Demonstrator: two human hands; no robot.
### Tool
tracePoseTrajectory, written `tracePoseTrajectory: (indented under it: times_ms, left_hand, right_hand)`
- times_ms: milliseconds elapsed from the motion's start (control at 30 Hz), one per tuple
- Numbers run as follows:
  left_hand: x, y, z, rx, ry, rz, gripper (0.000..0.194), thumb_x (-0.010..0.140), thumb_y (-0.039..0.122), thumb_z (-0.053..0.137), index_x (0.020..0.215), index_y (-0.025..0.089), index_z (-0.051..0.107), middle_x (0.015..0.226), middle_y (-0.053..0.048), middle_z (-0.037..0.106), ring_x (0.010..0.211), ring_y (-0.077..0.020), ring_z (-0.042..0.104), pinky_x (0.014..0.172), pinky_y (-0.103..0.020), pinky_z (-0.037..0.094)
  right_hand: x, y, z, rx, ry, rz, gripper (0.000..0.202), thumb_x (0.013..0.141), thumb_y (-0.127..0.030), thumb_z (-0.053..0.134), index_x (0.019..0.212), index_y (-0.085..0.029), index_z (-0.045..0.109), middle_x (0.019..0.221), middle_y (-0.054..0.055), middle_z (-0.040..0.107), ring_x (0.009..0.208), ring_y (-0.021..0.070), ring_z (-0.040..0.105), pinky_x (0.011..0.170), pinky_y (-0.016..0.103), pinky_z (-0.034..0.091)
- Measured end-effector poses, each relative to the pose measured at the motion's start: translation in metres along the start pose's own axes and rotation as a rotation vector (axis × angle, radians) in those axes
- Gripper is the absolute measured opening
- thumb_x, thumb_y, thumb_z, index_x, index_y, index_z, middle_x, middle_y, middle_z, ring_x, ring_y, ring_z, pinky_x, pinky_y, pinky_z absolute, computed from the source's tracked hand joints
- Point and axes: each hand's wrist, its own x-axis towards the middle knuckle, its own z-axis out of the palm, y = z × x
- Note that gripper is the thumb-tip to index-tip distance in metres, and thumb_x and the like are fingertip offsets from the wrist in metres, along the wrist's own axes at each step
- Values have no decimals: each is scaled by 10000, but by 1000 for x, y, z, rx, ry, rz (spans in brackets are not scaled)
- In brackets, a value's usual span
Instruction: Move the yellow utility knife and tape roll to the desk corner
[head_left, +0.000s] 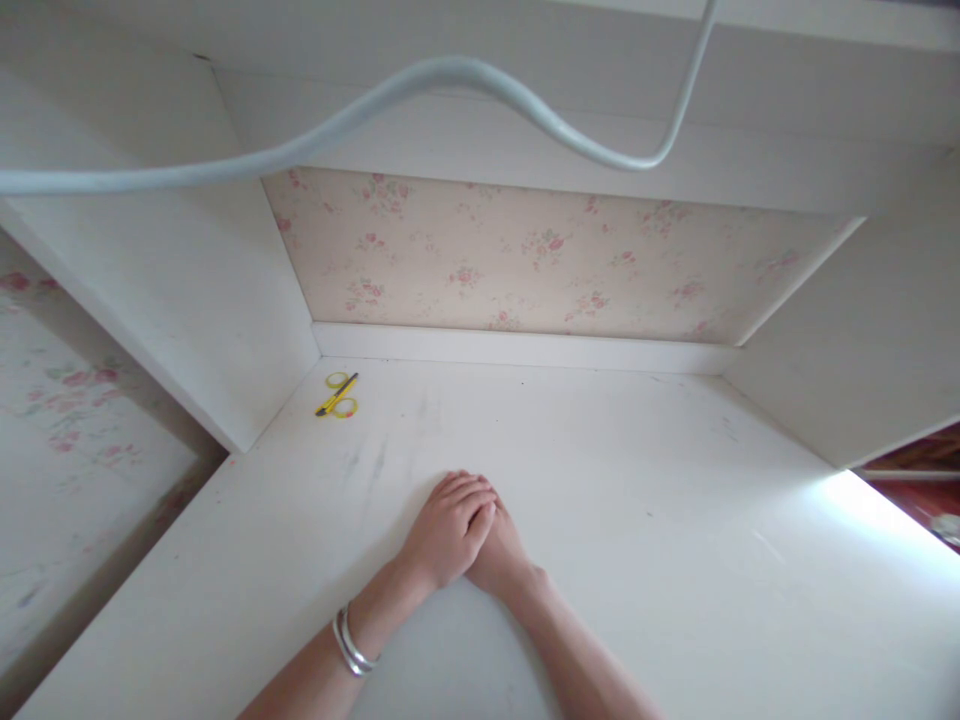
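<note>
My left hand (446,528) lies over my right hand (501,552) on the white tabletop (600,480), its fingers together and wrapped across the back of the other. A silver bangle (349,642) is round my left wrist. Most of the right hand's fingers are hidden beneath the left, so their pose does not show. Toward the back left of the table lies a yellow and black utility knife (337,395), with two thin yellow rings (355,407) close beside it. Neither hand touches them.
White side panels (172,290) stand left and right of the table. At the back, a low white ledge (525,348) runs below floral wallpaper (465,255). A pale cable (450,72) crosses the upper view beneath a white overhead panel. Reddish flooring shows beyond the right edge.
</note>
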Motion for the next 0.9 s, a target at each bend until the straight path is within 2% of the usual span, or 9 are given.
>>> tracePoseTrajectory:
  times_ms: [400, 567, 900]
  left_hand:
    - [0, 0, -1, -1, -30, -22, 308, 912, 242, 355, 1029, 243, 641, 1136, -14, 632, 1125, -161, 513, 1074, -415, 297]
    - [0, 1, -1, 6, -44, -30, 304, 912, 241, 357, 1030, 244, 638, 1143, -9, 628, 1134, -156, 505, 1079, -403, 289]
    - [0, -1, 1, 0, -19, -10, 294, 908, 229, 372, 1029, 246, 639, 1126, -2, 635, 1109, -154, 519, 1072, -400, 301]
  right_hand:
    - [0, 0, -1, -11, -23, 8, 547, 825, -186, 449, 1366, -147, 375, 1327, 114, 479, 1214, 273, 439, 1035, 398, 346]
    - [0, -1, -4, -7, -23, 1, 537, 830, -199, 451, 1358, -125, 387, 1316, 124, 489, 1208, 274, 444, 1037, 389, 342]
    - [0, 3, 6, -60, -7, -34, 552, 812, -193, 462, 1353, -109, 393, 1317, 151, 480, 1197, 301, 455, 1022, 428, 357]
